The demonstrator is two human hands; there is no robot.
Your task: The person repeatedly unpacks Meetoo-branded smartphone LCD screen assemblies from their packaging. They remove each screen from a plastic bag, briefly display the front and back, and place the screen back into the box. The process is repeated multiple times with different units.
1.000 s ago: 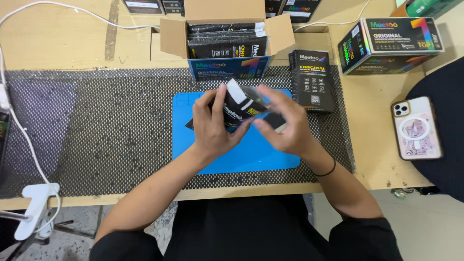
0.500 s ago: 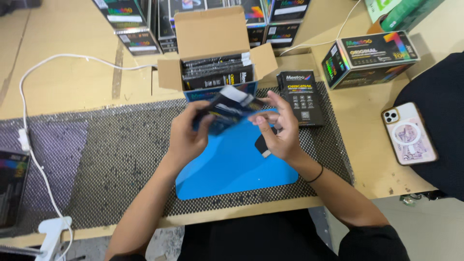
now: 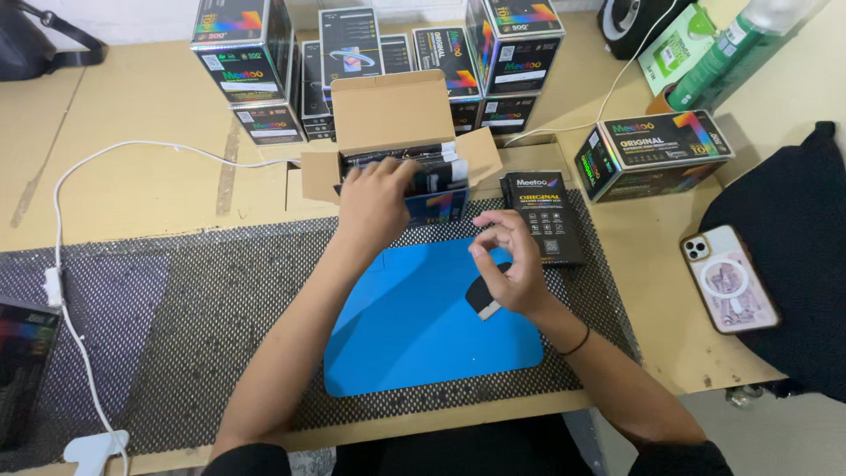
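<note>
A tan desk [image 3: 132,189] carries a dark mesh mat [image 3: 176,300] and, on it, a blue pad [image 3: 414,326] that gives a soft working spot. The left hand [image 3: 374,204] reaches into the open cardboard box [image 3: 388,115], fingers closed on a slim dark packet [image 3: 441,176] standing among others filed upright. The right hand [image 3: 509,264] hovers over the pad, loosely curled round a small dark-and-white piece [image 3: 483,300]. One flat black packet [image 3: 542,216] lies beside the box; one phone [image 3: 730,278] lies face down at the right. Printed cartons [image 3: 242,40] stack behind; roughly eight show.
</note>
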